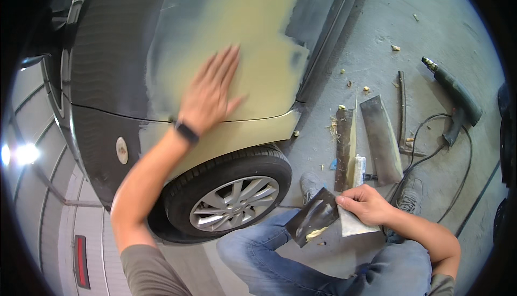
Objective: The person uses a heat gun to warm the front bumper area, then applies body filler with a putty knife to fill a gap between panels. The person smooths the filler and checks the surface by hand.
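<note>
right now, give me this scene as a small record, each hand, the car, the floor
left hand: open, laid flat on the yellowish patch
right hand: gripping a dark flat plate and a pale sheet
plate surface: yellow smear near its lower edge
car: dark body; wheel with silver spokes
floor: grey, with a corded gun-shaped tool, white tube, long flat strip and scattered crumbs

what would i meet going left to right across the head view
Bright lights, red strip, oval side marker, left hand, dark smeared plate, right hand, black heat gun.
</note>
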Demonstrator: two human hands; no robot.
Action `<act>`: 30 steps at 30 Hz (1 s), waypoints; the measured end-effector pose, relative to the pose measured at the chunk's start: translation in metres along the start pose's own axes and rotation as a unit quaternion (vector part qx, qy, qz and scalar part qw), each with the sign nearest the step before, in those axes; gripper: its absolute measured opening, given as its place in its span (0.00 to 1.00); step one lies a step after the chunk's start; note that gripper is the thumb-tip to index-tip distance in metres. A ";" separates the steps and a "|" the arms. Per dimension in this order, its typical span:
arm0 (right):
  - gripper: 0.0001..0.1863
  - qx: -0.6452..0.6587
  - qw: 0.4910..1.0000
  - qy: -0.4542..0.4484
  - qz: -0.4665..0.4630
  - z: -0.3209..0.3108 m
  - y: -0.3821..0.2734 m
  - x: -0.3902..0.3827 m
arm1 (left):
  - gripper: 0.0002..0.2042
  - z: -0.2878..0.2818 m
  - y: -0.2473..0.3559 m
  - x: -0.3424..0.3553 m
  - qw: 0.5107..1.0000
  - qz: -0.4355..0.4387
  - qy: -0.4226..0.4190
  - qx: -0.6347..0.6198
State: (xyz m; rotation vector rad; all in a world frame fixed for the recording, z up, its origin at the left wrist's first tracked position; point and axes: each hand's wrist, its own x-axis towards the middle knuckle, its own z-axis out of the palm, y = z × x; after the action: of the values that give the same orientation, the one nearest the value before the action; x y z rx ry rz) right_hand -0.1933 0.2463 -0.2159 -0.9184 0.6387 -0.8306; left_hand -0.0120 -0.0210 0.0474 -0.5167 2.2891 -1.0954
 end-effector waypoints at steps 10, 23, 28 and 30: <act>0.22 0.054 0.998 0.046 -0.001 -0.016 -0.004 -0.005 | 0.43 0.018 0.007 0.210 0.987 -0.007 0.133 0.088; 0.23 0.010 1.000 -0.005 -0.027 -0.002 -0.002 -0.006 | 0.47 0.027 0.090 -0.056 0.963 0.198 -0.175 -0.050; 0.24 0.021 1.000 -0.008 -0.017 -0.005 -0.006 -0.002 | 0.40 0.020 0.035 0.093 0.994 0.059 0.081 -0.053; 0.23 0.023 1.000 0.003 -0.015 -0.007 -0.008 -0.002 | 0.40 0.026 0.022 0.144 0.991 0.039 0.131 0.005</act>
State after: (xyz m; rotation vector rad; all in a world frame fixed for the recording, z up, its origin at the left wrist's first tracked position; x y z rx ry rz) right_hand -0.2026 0.2418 -0.2123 -0.8858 0.6085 -0.8724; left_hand -0.1106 -0.1024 -0.0275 -0.2911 2.5031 -1.1950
